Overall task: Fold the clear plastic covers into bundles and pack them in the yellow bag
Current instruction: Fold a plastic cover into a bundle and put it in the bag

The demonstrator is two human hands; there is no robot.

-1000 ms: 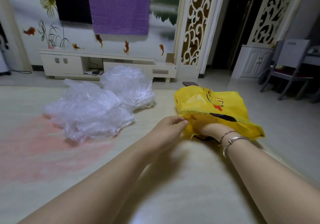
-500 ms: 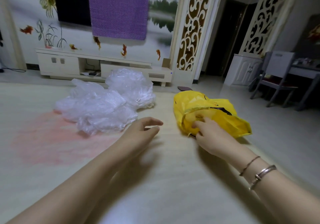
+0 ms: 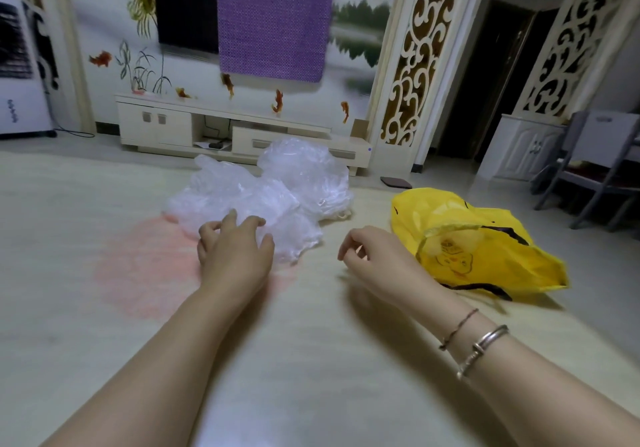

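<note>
Clear plastic covers are lying in a crumpled heap on the pale mat, just ahead of the left hand. Left hand is reaching palm down, fingers spread and lightly curved, fingertips touching the heap's near edge; nothing is being grasped between them as far as the view is showing. Heap is extending away from this hand and slightly to its right, a rounder, puffier lobe sitting at its far right end.

Right hand is hovering over the mat, apart from the plastic, fingers loosely curled inward and carrying nothing. Wrist behind it is wearing a thin cord bracelet and a silver bangle.

Yellow bag is lying on its side just to the right of the right hand, mouth facing toward that hand and gaping partly open, dark handle strap trailing along its near edge. Whether the bag is touching the hand cannot be told; a narrow gap is appearing between them.

Pink patch in the mat is showing under and to the left of the left hand.
</note>
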